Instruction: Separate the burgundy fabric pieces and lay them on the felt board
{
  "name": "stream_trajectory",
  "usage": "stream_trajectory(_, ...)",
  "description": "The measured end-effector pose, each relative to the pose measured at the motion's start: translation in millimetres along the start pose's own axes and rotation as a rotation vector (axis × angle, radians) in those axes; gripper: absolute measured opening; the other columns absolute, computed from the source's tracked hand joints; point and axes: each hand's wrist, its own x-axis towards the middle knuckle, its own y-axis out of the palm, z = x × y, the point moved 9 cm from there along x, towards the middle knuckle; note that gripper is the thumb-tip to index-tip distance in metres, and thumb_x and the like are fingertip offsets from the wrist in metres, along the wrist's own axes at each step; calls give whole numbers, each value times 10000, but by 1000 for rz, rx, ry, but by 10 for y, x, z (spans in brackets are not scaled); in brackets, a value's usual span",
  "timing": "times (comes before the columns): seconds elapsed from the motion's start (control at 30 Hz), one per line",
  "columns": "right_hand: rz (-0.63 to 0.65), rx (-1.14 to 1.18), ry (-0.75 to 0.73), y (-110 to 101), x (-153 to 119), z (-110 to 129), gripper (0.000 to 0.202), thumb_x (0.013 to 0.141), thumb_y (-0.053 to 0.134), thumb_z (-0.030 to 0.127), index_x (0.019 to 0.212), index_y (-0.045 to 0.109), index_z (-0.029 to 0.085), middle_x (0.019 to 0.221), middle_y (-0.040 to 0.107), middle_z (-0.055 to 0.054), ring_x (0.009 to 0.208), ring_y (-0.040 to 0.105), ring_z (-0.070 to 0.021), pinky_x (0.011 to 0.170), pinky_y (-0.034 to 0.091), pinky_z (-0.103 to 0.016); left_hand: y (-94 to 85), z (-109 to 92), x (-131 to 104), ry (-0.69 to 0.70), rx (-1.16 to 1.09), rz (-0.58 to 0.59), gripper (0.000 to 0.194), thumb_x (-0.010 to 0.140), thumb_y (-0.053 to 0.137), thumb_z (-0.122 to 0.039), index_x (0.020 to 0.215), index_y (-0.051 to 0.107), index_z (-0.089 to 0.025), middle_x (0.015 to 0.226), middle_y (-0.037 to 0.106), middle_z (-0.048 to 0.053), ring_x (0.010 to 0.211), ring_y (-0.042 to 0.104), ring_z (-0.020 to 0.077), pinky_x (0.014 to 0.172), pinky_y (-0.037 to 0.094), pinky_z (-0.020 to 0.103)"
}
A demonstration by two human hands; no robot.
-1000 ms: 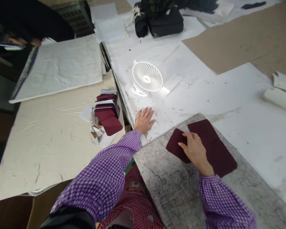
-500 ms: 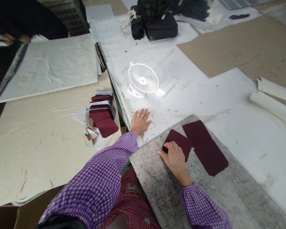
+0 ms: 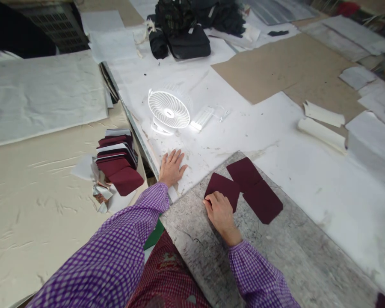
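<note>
My left hand (image 3: 172, 167) lies flat on the white tabletop, fingers spread, holding nothing. On a grey mottled board (image 3: 192, 226), my right hand (image 3: 220, 214) has thumb and fingertips pinched together at the near left corner of a maroon fabric piece (image 3: 223, 186). The fingers cover part of that piece. Just right of it lies a longer maroon piece (image 3: 255, 190) with a crease across its middle and clipped corners. Left of my left hand, a fanned stack of maroon and pale pieces (image 3: 118, 156) rests on the cream-covered table.
A white clip fan (image 3: 169, 110) stands on the white table beyond my left hand. Black bags (image 3: 188, 40) are piled at the back. Brown paper (image 3: 269, 68) and curled white sheets (image 3: 322, 132) lie to the right. Paper scraps (image 3: 102, 192) sit beside the stack.
My right thumb and fingers have closed together at the maroon piece's corner; before, they were apart. The view has swung right, so everything appears further left. My left hand stays flat.
</note>
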Motion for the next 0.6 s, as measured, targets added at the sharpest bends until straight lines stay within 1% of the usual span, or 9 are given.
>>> stream_trajectory(0.1, -19, 20, 28, -3, -6, -9, 172, 937, 491, 254, 800, 571, 189, 815, 570, -43, 766, 496, -195, 686, 327, -316, 10, 21, -1, 3, -2, -6, 554, 932, 329, -447, 1414, 393, -179, 1509, 356, 69, 1411, 256, 268, 1156, 155, 491)
stream_trajectory(0.3, -95, 91, 98, 15, -27, -71, 224, 972, 390, 252, 819, 540, 187, 780, 561, -44, 732, 514, -191, 682, 363, -312, 13, 51, 0, -7, -11, -2, 553, 926, 330, -445, 1414, 394, -192, 1508, 356, 70, 1412, 255, 269, 1154, 147, 498)
stream_trajectory(0.47, -124, 220, 193, 79, -24, -191, 221, 971, 356, 258, 824, 511, 200, 777, 566, -35, 719, 534, -179, 674, 395, -298, -11, 64, -17, -13, -44, -6, 554, 923, 327, -440, 1413, 395, -191, 1511, 349, 79, 1416, 249, 270, 1153, 143, 500)
stream_trajectory(0.6, -155, 345, 282, 30, -15, -295, 203, 966, 350, 262, 851, 506, 200, 798, 577, -28, 729, 549, -167, 684, 410, -288, -23, 86, -31, -1, -60, -33, 556, 922, 321, -442, 1421, 381, -205, 1516, 340, 75, 1417, 245, 267, 1154, 140, 499)
